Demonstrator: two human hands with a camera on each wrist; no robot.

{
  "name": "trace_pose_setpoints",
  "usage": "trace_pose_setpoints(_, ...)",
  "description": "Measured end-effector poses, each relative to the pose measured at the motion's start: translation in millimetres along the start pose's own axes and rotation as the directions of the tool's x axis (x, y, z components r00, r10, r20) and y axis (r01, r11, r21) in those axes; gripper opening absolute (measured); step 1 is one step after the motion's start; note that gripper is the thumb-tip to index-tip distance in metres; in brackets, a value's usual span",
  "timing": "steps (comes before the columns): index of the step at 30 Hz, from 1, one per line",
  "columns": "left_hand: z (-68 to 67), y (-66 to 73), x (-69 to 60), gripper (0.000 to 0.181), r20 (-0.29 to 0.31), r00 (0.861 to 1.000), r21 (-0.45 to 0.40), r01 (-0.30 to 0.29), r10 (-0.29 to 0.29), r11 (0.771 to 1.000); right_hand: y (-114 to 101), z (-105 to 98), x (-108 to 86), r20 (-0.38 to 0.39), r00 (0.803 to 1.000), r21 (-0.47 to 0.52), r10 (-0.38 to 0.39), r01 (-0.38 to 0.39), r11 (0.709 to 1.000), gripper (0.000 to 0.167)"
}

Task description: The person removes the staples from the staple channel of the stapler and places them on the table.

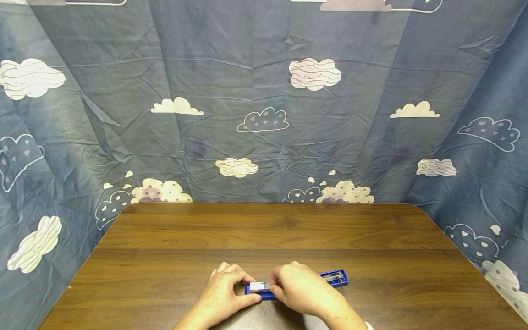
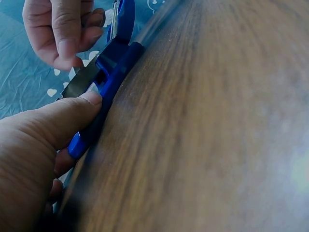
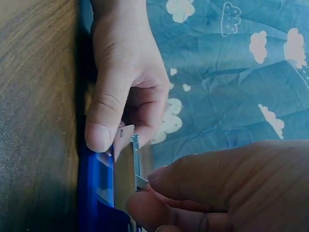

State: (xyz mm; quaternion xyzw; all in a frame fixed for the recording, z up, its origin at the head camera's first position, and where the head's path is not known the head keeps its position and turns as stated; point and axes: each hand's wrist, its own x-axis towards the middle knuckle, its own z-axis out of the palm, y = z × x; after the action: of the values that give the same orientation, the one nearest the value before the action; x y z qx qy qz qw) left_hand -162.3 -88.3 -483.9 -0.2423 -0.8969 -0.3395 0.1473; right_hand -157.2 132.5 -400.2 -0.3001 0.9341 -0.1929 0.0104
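Observation:
A blue stapler (image 1: pixel 269 297) lies opened out on the table, its metal staple rail (image 1: pixel 259 287) exposed over the blue base. My left hand (image 1: pixel 224 291) grips the left end of the base, thumb on the near side and fingers on the far side. At the middle of the stapler, my right hand (image 1: pixel 305 288) has its thumb and forefinger closed together beside the rail. In the right wrist view a small silver metal piece (image 3: pixel 140 182) shows at those fingertips; its exact kind is unclear. The opened top arm (image 1: pixel 340 278) extends to the right, partly hidden behind my right hand.
The stapler is near the front of a brown wood-grain table (image 1: pixel 264 233). Behind the table and along both sides hangs a blue-grey cloth (image 1: pixel 222 82) with printed clouds.

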Motion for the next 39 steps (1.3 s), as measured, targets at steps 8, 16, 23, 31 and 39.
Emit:
trace_pose_setpoints(8, 0.5, -1.2, 0.3, 0.024, 0.006, 1.000, 0.002, 0.005, -0.005, 1.000, -0.1, 3.1, 2.3, 0.000, 1.000, -0.007, -0.001, 0.001, 1.000, 0.021)
trace_pose_setpoints(16, -0.8, -0.7, 0.8, 0.024, 0.023, 1.000, -0.008, 0.013, -0.012, 1.000, 1.4, 5.2, 4.0, -0.018, 1.000, -0.057, -0.023, 0.022, 0.998, 0.018)
trace_pose_setpoints(23, -1.3, -0.6, 1.0, 0.024, 0.031, 0.999, -0.010, 0.016, -0.015, 1.000, 1.4, 5.9, 4.4, -0.030, 0.999, -0.055, -0.010, 0.009, 0.998, 0.020)
trace_pose_setpoints(31, -1.2, -1.4, 0.7, 0.024, 0.043, 0.999, -0.020, 0.021, -0.020, 1.000, 1.6, 6.6, 4.7, -0.034, 0.999, -0.054, -0.011, 0.009, 0.999, 0.020)
trace_pose_setpoints(39, -0.9, -1.3, 0.8, 0.024, 0.021, 1.000, -0.013, 0.001, -0.001, 1.000, 1.6, 5.4, 5.0, -0.040, 0.999, -0.077, -0.009, 0.006, 0.997, 0.025)
